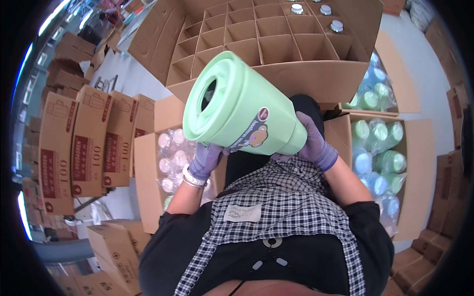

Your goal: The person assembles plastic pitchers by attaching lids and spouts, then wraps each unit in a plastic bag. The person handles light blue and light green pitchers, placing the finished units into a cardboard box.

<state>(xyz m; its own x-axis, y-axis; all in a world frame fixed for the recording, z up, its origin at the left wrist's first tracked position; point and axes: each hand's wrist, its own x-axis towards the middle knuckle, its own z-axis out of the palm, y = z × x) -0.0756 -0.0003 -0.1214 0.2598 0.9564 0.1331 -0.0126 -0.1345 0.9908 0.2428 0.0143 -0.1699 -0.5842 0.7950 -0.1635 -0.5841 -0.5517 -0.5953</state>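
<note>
A large light green plastic cup (247, 106) is tilted across my lap, its wide lidded end up to the left and its narrower base down to the right. The lid has a dark round opening, and a cartoon bear sticker is on the side. My left hand (207, 157), in a purple glove, grips the underside near the lid; most of its fingers are hidden behind the cup. Around the base, my right hand (317, 141), gloved the same way, holds the other end.
Ahead stands an open carton with cardboard dividers (276, 49), with several silver-capped bottles (336, 26) at its far right. Clear-wrapped items (173, 160) fill a box on the left. Wrapped green and blue cups (379, 129) fill boxes on the right. Tall cartons (89, 143) line the left.
</note>
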